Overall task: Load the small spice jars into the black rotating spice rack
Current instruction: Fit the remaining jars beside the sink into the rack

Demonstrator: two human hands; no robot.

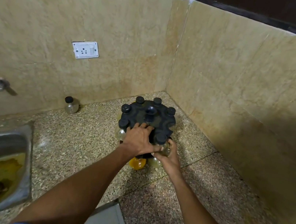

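At the counter's back corner, the rack (pixel 148 115) is steadied by the left hand (pixel 139 139), spread flat on top. 1 jar (pixel 164 149) is pinched by the right hand (pixel 170 156) at a front slot; its neck should be slid in level.

Speckled granite counter (pixel 84 146) carries the black rack (pixel 148 116) and one loose jar (pixel 71 105).

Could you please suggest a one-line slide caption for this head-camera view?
Left hand steadies the black spice rack while the right hand seats a jar; one jar waits by the wall.
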